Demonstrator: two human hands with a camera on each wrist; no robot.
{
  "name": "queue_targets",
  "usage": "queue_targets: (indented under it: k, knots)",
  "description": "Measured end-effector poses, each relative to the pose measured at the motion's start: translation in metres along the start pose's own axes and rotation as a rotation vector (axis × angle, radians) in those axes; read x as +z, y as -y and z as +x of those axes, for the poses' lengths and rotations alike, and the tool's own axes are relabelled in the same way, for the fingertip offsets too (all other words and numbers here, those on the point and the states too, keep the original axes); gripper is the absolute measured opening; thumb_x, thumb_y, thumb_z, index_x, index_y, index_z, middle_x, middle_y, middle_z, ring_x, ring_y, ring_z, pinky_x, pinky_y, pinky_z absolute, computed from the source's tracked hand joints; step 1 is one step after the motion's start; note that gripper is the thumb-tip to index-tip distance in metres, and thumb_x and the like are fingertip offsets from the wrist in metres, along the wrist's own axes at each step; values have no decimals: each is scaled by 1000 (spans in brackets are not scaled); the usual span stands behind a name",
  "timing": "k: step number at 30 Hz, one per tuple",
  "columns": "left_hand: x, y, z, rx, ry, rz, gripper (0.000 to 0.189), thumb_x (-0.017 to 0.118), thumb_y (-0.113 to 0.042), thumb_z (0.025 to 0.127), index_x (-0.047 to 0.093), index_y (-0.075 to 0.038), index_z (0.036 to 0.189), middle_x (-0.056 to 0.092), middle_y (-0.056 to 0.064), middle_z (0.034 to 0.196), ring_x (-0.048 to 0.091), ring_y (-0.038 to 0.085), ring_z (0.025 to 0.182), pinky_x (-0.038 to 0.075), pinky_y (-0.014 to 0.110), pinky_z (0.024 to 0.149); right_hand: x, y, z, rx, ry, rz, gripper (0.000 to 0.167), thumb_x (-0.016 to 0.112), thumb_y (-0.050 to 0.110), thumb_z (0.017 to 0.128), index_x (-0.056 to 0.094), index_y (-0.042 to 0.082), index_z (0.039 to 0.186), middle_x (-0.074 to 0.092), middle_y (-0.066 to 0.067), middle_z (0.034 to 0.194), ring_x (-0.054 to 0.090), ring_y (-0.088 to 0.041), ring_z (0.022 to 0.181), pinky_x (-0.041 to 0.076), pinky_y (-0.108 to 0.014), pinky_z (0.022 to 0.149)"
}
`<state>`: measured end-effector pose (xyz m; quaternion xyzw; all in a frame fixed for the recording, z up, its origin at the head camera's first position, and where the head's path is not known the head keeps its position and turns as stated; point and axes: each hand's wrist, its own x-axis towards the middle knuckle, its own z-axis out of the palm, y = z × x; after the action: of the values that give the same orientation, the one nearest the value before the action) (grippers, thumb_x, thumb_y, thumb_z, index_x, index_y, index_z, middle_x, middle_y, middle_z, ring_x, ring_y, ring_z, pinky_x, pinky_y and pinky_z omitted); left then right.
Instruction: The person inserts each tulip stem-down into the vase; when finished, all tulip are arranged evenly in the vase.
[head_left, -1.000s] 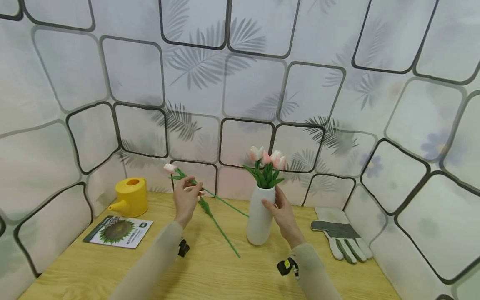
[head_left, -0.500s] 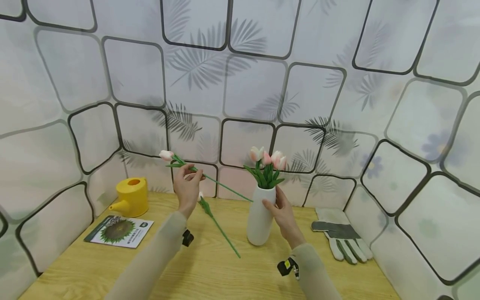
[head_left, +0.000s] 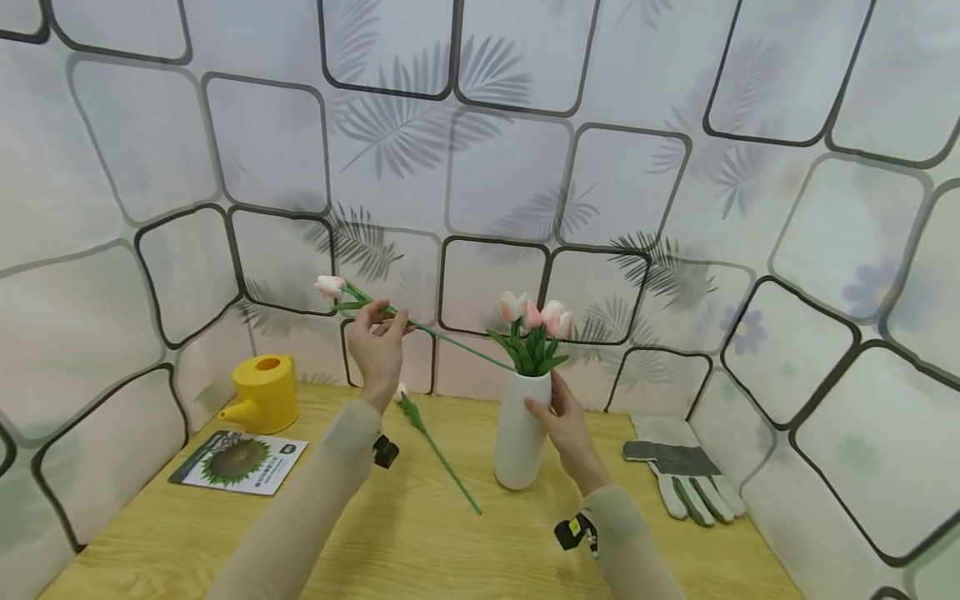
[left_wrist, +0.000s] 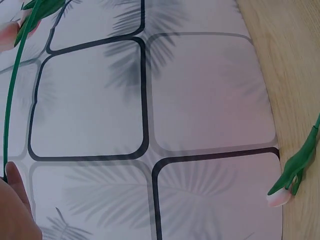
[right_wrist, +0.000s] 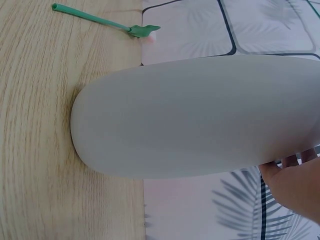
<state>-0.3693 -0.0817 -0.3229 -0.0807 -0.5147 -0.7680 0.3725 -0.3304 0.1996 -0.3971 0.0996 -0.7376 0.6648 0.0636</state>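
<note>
In the head view my left hand (head_left: 377, 350) pinches the green stem of a pink-and-white tulip (head_left: 330, 287), its bloom up to the left. The stem slopes down to the right, and its tip is at the vase's rim. My right hand (head_left: 568, 429) grips the upper right side of the white vase (head_left: 520, 437), which stands upright on the table. Several tulips (head_left: 534, 321) stand in the vase. Another tulip (head_left: 438, 450) lies on the table between my arms; the left wrist view shows its bloom (left_wrist: 279, 198). In the right wrist view the vase (right_wrist: 190, 117) fills the middle.
On the wooden table (head_left: 450, 558), a yellow watering can (head_left: 266, 396) stands at the back left, behind a seed packet (head_left: 240, 462) with a sunflower picture. A pair of grey-and-white work gloves (head_left: 682, 467) lies to the right. Patterned walls (head_left: 510, 175) enclose the back and sides.
My left hand has risen with the tulip, bringing the stem's tip up from beside the vase's body to its rim. The right hand and the vase have stayed in place.
</note>
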Motion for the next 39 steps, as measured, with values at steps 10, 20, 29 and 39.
queue_targets:
  k: [10, 20, 29, 39]
  knots:
    - [17, -3, -3, 88, 59, 84, 30, 71, -5, 89, 62, 0, 117, 60, 11, 94, 68, 11, 69, 60, 27, 66, 1, 2, -1, -3, -6, 3, 80, 66, 25, 96, 17, 16, 158, 26, -11, 161, 28, -32, 147, 23, -53, 120]
    - [36, -31, -12, 172, 192, 161, 30, 66, 2, 91, 59, 7, 120, 60, 26, 104, 69, 34, 76, 59, 26, 65, 1, 0, -4, -18, -8, -10, 81, 66, 29, 95, 17, 17, 158, 27, -10, 160, 29, -31, 147, 23, -54, 120]
    - [59, -22, -9, 391, 300, 216, 29, 68, 1, 90, 62, 6, 118, 63, 24, 103, 69, 36, 76, 59, 30, 61, 1, 2, -2, -17, -26, -9, 80, 67, 29, 94, 20, 17, 158, 29, -9, 160, 30, -31, 146, 24, -54, 119]
    - [66, -17, -22, 457, 373, 268, 30, 71, -6, 89, 64, -2, 118, 67, 15, 100, 72, 26, 78, 59, 28, 63, 1, 0, -1, -7, -21, -10, 81, 67, 29, 94, 18, 18, 158, 29, -9, 160, 30, -31, 146, 24, -54, 119]
